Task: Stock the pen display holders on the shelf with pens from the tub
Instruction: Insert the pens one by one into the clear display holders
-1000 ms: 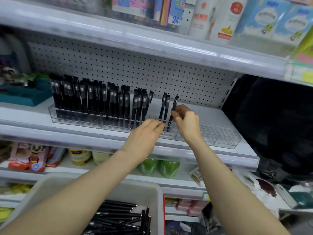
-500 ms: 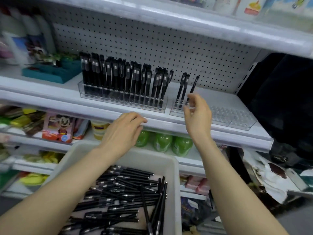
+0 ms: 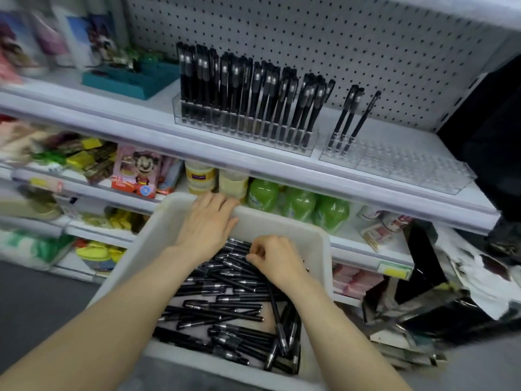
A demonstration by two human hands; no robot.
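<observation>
Black pens (image 3: 225, 307) in tub (image 3: 296, 230): right hand (image 3: 277, 261) pinches some; left hand (image 3: 208, 221) flat, relaxed, at far rim.

One wide-angle camera, worn on the person's head, looks forward and steeply down. It sits close over the tub (image 3: 282, 222) of pens (image 3: 225, 306), which fills the near centre. Both forearms run in from the near edge to the left hand (image 3: 207, 224) and right hand (image 3: 275, 258). Farther off it faces the shelf (image 3: 112, 119) and pegboard (image 3: 366, 38), with the holders (image 3: 245, 131) far, centre to right. The picture's edges blur and bow.
</observation>
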